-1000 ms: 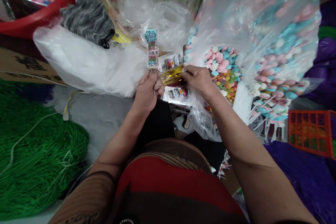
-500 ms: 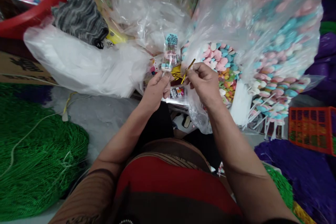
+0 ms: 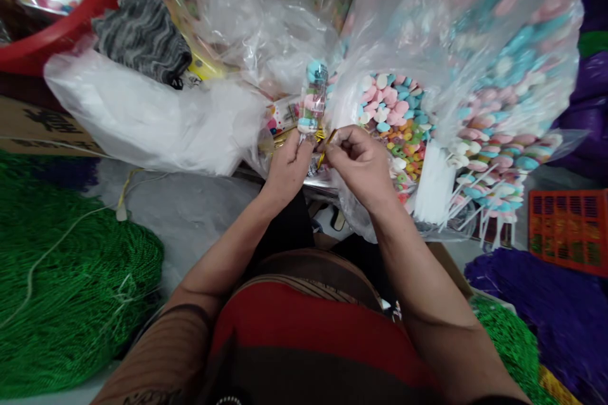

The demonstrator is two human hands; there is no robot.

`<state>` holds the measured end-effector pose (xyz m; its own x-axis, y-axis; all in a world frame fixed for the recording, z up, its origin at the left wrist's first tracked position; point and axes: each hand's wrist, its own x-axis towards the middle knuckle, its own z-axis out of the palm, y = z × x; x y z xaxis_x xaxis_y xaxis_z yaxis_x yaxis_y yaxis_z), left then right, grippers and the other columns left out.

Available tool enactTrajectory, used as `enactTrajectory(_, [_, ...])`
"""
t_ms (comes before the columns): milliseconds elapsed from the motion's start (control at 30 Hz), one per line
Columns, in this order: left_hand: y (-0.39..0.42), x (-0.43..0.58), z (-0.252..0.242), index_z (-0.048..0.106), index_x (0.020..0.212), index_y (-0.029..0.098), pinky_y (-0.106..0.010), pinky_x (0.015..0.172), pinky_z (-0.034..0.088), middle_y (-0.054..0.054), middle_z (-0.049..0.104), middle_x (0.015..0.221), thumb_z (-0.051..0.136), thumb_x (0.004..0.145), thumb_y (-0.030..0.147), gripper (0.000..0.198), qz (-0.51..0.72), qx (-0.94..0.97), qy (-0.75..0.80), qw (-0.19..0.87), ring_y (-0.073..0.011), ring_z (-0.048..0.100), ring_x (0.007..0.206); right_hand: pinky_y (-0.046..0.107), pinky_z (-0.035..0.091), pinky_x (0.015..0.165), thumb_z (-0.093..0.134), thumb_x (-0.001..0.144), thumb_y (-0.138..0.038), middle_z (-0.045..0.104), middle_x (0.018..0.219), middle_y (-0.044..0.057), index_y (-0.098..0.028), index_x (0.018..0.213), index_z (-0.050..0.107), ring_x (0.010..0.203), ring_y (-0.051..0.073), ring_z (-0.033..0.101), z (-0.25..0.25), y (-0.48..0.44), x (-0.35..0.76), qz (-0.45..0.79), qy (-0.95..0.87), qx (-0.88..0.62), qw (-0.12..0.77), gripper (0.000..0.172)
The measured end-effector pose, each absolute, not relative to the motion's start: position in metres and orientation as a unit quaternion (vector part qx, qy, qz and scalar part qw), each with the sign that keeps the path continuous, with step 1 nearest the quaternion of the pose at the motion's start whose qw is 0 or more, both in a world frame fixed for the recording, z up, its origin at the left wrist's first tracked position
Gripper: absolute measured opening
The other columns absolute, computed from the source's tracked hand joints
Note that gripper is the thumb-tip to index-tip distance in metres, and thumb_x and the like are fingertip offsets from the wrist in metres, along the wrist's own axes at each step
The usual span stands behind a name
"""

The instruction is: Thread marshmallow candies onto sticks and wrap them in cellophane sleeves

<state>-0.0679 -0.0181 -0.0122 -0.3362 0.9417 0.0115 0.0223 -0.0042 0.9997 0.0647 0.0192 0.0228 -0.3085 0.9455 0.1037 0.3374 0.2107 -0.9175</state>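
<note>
My left hand (image 3: 291,164) is closed around the gathered lower end of a wrapped candy skewer (image 3: 312,98), which stands upright in clear printed film with blue, pink and white pieces inside. Close on its right, my right hand (image 3: 358,161) pinches a gold twist tie (image 3: 331,137) between thumb and forefinger, beside the neck of the wrapper. Whether the tie touches the wrapper is hard to see. More gold twist ties (image 3: 319,139) lie behind the hands, partly hidden by them.
Right of the hands, an open plastic bag holds pink, white and blue candies (image 3: 389,101) and ring candies (image 3: 409,145). White sticks (image 3: 433,183) lie beside finished skewers (image 3: 498,171). A white plastic bag (image 3: 161,120), grey knit cloth (image 3: 142,31) and red tub (image 3: 61,38) are left.
My right hand has brought the gold twist tie down and left to the wrapper's neck. The skewer in my left hand has turned slightly and shifted a little right.
</note>
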Motion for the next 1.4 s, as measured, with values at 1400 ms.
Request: enactTrajectory(1400, [-0.031,-0.002,0.018,0.055,0.061,0.017,-0.017,0.035,0.018,0.011,0.027,0.043,0.075,0.081,0.053,0.047,0.474,0.285,0.299,0.778,-0.0019,0.023,0.032,0.036,0.06,0.082,0.09,0.069,-0.052,0.071,0.072,-0.003,-0.024,0.07,0.068,0.071,0.015,0.066,0.016,-0.02,0.133,0.627,-0.434,-0.424,0.49,0.035])
